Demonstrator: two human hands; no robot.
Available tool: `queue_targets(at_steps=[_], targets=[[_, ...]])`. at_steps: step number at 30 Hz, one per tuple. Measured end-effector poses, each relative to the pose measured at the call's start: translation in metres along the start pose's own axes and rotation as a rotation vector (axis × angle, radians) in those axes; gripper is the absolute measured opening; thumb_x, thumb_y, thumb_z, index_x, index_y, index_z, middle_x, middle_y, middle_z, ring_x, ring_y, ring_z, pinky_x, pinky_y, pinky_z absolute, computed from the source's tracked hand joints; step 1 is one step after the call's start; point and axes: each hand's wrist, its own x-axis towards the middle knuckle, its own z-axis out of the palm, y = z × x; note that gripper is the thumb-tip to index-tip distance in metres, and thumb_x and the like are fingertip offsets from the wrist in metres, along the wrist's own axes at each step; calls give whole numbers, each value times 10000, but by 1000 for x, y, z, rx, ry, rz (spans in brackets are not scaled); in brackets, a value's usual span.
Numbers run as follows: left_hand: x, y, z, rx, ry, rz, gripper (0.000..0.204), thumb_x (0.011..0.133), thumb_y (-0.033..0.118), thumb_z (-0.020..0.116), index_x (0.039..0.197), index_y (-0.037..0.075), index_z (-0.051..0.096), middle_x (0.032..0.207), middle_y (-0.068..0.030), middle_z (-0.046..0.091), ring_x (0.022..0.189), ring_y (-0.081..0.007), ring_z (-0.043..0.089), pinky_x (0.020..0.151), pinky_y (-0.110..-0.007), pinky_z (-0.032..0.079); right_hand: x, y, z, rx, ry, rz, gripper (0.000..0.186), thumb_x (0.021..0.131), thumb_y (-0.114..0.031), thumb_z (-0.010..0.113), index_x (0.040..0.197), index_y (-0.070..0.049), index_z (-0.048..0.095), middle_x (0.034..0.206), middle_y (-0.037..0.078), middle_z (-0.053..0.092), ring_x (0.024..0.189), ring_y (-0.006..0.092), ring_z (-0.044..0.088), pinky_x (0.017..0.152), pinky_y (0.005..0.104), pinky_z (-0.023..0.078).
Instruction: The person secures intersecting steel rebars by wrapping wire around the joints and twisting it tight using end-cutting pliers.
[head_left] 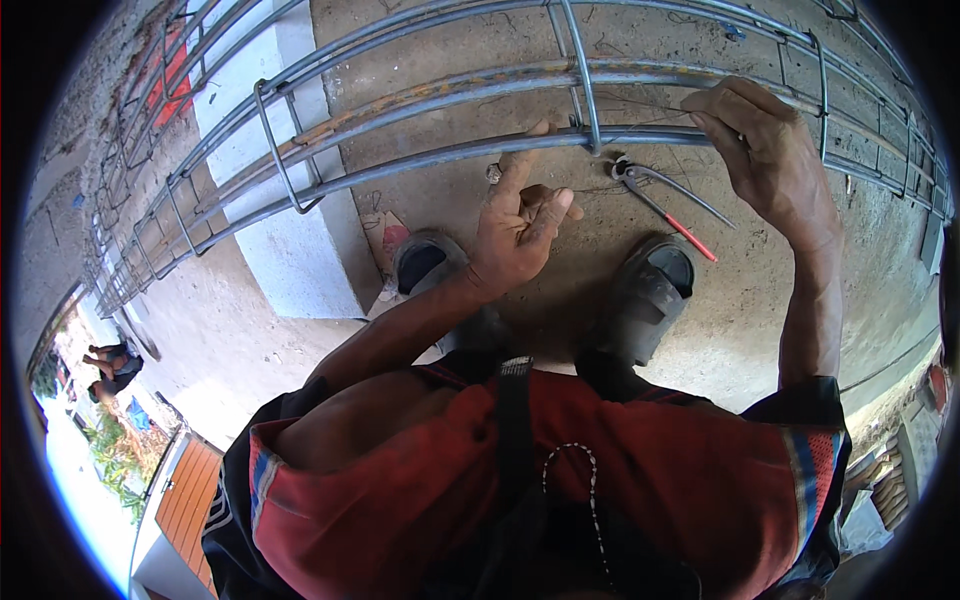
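A long rebar cage (420, 158) crosses in front of me, its lengthwise bars ringed by square stirrups (583, 75). My left hand (515, 225) is just on the near side of the lowest bar. Its index finger stretches up against that bar, while the thumb and curled fingers close by a thin strand of wire. On the right, my right hand (765, 150) is above the near bars, thumb and fingers pinched on thin tie wire (650, 105) that runs left toward the stirrup. Pincers (665, 205) with one red-covered handle lie on the floor between my hands.
My sandalled feet (648, 290) stand on the concrete floor below the cage. A white block-like beam (290, 240) lies under the cage at left. Another person (115, 368) is at the far left edge, near an orange slatted panel (190, 495). Loose wire bits litter the floor.
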Motion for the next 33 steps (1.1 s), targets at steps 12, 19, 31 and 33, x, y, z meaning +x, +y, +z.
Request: queue_targets(at_steps=[12, 19, 31, 33], targets=[[11, -9, 0, -17, 33, 52, 628, 937, 94, 425, 1421, 1, 36, 1486, -159, 136, 960, -202, 619, 549, -203, 460, 11, -6, 16, -67, -115, 34, 72, 781, -98, 593, 804, -30, 601, 762, 113, 610, 660, 331, 602, 572, 396, 471], [15, -19, -7, -25, -48, 161, 590, 935, 64, 402, 1414, -27, 69, 1487, -178, 95, 1041, -227, 585, 746, -263, 492, 17, 2, 1, -80, -142, 38, 99, 737, -94, 607, 813, -30, 610, 778, 100, 601, 722, 289, 614, 582, 379, 492], [13, -28, -4, 301, 127, 178, 631, 897, 44, 452, 1403, -62, 91, 1451, -189, 165, 987, -171, 577, 518, -192, 433, 4, 8, 23, -285, -106, -248, 301, 696, -166, 573, 979, -68, 604, 903, 17, 576, 878, 170, 580, 614, 278, 521], [9, -27, -4, 443, 179, 198, 609, 905, 90, 458, 1397, -67, 135, 1291, -187, 419, 759, -112, 558, 505, -188, 410, 3, 11, 31, -206, -120, -284, 223, 703, -170, 557, 899, -66, 584, 879, 23, 544, 886, 175, 569, 611, 279, 522]])
